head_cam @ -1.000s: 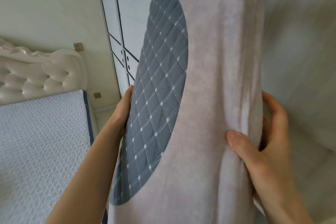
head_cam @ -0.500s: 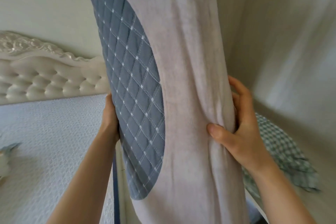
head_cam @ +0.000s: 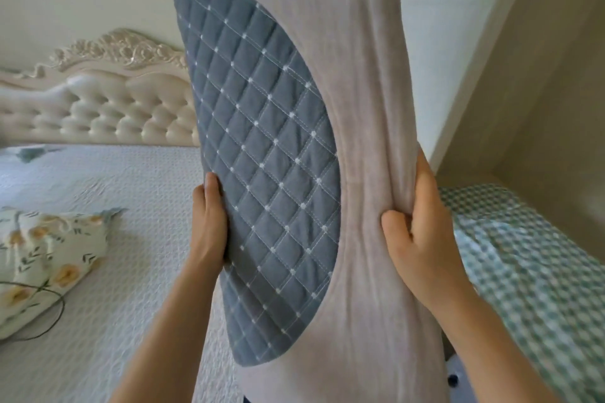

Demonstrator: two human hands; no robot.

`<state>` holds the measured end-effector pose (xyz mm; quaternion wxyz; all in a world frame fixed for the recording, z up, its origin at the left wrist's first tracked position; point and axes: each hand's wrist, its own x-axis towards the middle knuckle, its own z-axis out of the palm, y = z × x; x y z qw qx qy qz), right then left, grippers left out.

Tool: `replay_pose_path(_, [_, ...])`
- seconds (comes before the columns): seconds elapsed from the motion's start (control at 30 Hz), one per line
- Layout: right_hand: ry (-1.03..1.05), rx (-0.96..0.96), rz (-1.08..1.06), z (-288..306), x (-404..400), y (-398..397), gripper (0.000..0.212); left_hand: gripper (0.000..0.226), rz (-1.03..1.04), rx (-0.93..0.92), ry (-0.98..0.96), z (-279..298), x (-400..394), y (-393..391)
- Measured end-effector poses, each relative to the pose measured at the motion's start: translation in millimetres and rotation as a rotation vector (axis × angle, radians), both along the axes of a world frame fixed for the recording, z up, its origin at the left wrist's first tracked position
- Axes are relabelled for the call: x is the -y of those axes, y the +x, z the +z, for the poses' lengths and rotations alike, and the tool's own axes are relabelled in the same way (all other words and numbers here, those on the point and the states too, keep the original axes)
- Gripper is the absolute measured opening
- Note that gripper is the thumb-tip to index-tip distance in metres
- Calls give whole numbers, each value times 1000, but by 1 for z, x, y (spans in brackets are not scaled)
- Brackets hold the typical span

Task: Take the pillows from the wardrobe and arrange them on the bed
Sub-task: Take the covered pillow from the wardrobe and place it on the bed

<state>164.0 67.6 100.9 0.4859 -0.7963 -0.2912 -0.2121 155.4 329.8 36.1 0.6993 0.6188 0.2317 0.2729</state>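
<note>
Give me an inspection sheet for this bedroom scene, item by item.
Surface: white quilted bed cover, mostly bare.
Job's things: tall pinkish-grey pillow with blue quilted oval panel, held upright; floral pillow lying on the bed at left.
Clutter: green checked fabric at right.
Grips: left hand on the blue edge; right hand pinching the grey side.
Cables: thin dark cord across the floral pillow.
Surroundings: cream tufted headboard, pale wall.
</note>
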Motion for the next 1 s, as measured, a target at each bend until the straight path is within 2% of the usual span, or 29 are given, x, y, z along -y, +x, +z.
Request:
replay_pose_path(0.1, [34,54,40,-14,-25,35,70,73,45,32,132,-8,-19,8])
replay_pose_path(0.2, [-34,104,42,-23,-52,72,68,75,67,39,235,-14,-40,23])
replay_pose_path(0.33, [-110,39,50,-36,-88,121,72,82,133,9,295,-25,-65,51])
replay_pose_path(0.77, [-205,-151,117,-96,-166,248,71,79,250,-249,284,-78,-131,147])
replay_pose_path(1.0, [-229,-194,176,-122,-198,329,73,79,322,-345,317,-94,-158,216])
